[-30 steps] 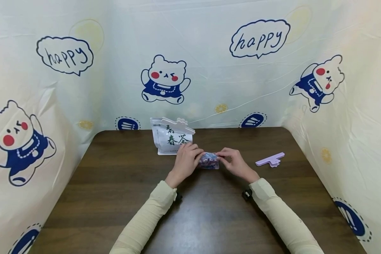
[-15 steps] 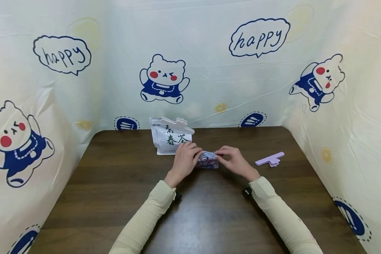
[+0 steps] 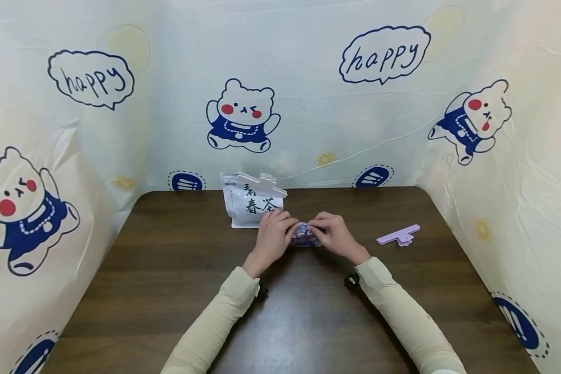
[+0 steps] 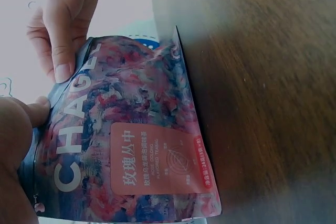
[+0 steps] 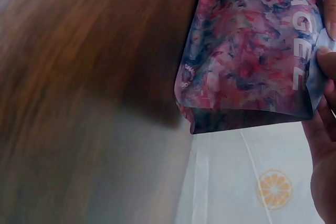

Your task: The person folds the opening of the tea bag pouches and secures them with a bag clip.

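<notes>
A pouch of tea bags [image 3: 304, 239] with a pink and blue painted pattern stands upright on the table between both hands. In the left wrist view, large white letters run along the front of the pouch [image 4: 157, 95], above a pink label. Its top edge is folded over. My left hand [image 3: 272, 236] grips the left part of that edge, and my right hand [image 3: 335, 234] pinches it further right. Seen from the right wrist, the right thumb presses on the folded strip and the pouch's [image 5: 247, 61] side gusset faces the camera.
Behind my left hand stands a white tea bag [image 3: 243, 208] with green characters, a white sealing clip [image 3: 262, 185] across its top. To the right, a purple sealing clip [image 3: 399, 236] lies on the brown table [image 3: 299, 322]. A printed curtain [image 3: 304, 104] encloses the sides and back.
My right hand has slid left along the pouch's top edge, closer to the left hand. My left hand keeps its hold, nearly still.
</notes>
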`<state>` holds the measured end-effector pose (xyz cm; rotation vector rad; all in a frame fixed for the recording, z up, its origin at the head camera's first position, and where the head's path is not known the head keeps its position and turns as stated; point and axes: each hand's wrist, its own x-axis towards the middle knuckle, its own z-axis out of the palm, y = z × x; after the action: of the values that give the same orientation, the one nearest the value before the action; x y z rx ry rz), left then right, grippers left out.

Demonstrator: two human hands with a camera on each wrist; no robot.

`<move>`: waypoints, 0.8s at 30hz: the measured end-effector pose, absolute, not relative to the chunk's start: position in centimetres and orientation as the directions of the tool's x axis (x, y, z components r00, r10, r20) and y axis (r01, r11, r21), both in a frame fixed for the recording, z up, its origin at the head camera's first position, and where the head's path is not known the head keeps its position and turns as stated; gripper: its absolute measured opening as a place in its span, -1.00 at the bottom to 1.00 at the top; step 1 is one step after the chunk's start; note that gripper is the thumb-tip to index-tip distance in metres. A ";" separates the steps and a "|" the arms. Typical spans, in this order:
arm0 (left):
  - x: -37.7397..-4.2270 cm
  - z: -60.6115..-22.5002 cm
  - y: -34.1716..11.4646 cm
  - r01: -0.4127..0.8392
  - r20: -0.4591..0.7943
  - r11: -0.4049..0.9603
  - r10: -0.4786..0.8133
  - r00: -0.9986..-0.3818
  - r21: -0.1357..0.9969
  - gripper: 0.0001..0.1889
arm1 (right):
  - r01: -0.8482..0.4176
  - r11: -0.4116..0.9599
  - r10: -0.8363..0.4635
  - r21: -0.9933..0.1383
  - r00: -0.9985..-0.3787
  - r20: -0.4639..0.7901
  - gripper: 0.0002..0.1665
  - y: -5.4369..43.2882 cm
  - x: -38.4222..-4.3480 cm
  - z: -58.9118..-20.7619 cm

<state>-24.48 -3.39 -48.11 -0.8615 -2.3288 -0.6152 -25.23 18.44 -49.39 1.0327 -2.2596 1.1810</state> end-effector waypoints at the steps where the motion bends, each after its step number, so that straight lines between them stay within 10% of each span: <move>1: -24.5 -48.1 -3.4 0.694 0.649 0.687 0.430 -0.627 0.216 -0.84 | -0.761 0.370 -0.430 -0.533 -0.649 0.628 -0.90 18.4 -25.3 -49.4; 24: -23.8 -47.3 -3.8 0.693 0.633 0.689 0.442 -0.635 0.213 -0.84 | -0.724 0.324 -0.395 -0.609 -0.689 0.608 -0.88 18.1 -25.0 -49.4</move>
<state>-23.77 -3.85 -47.30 -0.8693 -2.3502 -0.6031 -24.95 18.07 -49.40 0.9962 -2.2461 1.3082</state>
